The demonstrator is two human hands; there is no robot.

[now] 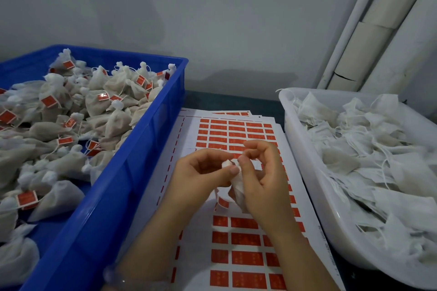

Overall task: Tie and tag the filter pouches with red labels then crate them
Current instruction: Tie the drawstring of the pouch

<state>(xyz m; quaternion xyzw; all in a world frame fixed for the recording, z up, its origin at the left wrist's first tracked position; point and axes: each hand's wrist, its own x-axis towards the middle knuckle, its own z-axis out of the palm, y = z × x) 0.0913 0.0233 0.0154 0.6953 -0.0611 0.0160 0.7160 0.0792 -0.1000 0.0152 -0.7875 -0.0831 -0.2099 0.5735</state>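
Both forearms come in from 6 o'clock and meet just below the middle of the view. The left hand point(201, 170) pinches the bunched neck of a filter pouch point(237, 186) between thumb and forefinger. The right hand point(264, 182) curls its fingers round the body, thumb up by the neck. The pouch hangs between the 2 hands above the sheets, long axis running 12 to 6 o'clock, neck toward 12. It is white, thin, creased fabric, and 1 red label point(223, 203) dangles just below it.

Under the hands lie white label sheets point(246, 260) printed with rows of red rectangles, stacked on a dark tabletop point(212, 100). At 9 o'clock a blue crate point(111, 196) touches the sheets' edge, heaped with tied pouches point(71, 111) carrying red tags. At 3 o'clock a white tub point(305, 172) holds flat untied pouches point(369, 149) with loose strings. Beyond, at 12 o'clock, stands a plain grey wall point(212, 19). At 2 o'clock pale pipes point(369, 42) slant upward.
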